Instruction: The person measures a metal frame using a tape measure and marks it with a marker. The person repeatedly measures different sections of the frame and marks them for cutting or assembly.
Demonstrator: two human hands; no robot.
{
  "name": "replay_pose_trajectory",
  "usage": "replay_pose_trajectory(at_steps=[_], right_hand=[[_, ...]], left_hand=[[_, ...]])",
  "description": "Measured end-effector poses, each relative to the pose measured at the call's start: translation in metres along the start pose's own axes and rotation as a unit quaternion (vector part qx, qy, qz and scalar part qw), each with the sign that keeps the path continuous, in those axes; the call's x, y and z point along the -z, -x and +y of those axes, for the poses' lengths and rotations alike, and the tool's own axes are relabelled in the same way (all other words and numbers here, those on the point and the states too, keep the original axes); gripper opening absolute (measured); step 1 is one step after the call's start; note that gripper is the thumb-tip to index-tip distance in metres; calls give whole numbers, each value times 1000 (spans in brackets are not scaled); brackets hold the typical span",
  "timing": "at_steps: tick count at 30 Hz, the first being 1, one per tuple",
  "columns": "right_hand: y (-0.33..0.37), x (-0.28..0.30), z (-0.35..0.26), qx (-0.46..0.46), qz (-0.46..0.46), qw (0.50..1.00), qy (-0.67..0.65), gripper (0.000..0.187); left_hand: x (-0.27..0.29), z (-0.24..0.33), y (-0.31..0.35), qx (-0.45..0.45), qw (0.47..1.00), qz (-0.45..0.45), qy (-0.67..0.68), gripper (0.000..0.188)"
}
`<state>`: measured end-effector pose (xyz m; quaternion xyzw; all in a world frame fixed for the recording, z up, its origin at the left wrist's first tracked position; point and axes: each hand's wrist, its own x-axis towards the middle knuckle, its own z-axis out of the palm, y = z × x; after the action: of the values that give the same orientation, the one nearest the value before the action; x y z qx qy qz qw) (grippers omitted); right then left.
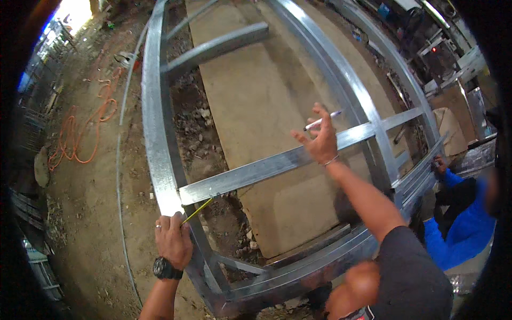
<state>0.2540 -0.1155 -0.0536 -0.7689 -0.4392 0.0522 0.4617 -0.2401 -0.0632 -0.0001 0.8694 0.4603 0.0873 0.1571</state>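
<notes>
My left hand, with a ring and a black watch, is closed at the edge of the left steel beam. From its fingers a yellow tape measure blade slants up to the end of a steel crossbar; any case is hidden. My right hand is raised over the crossbar, thumb and fingers partly spread. A white marker pen with a purple end is held among its fingers, apart from the metal.
Long steel beams form the frame around a flat brown board. An orange cord lies coiled on the dirt ground at left. A co-worker in a blue sleeve is at right, one hand by the frame. Rubble lines the board.
</notes>
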Motion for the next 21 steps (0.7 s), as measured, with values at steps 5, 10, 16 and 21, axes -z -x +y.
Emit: replay_pose_trajectory(at_steps=[5,10,16,21], right_hand=[[19,-5,-11,-1,9,1000,28,104],[15,-19,-13,42,49,995,80,107],[6,7,-23,-35,-54,991,113,115],[21,-15,-155,-27,-74,996,36,110]], left_hand=[[7,-1,0,6,999,-30,-22,23],[-4,-12,8,9,999,-13,-42,20],[1,0,-2,47,993,-81,-71,23],[0,-10,-2,128,988,-89,-16,25]])
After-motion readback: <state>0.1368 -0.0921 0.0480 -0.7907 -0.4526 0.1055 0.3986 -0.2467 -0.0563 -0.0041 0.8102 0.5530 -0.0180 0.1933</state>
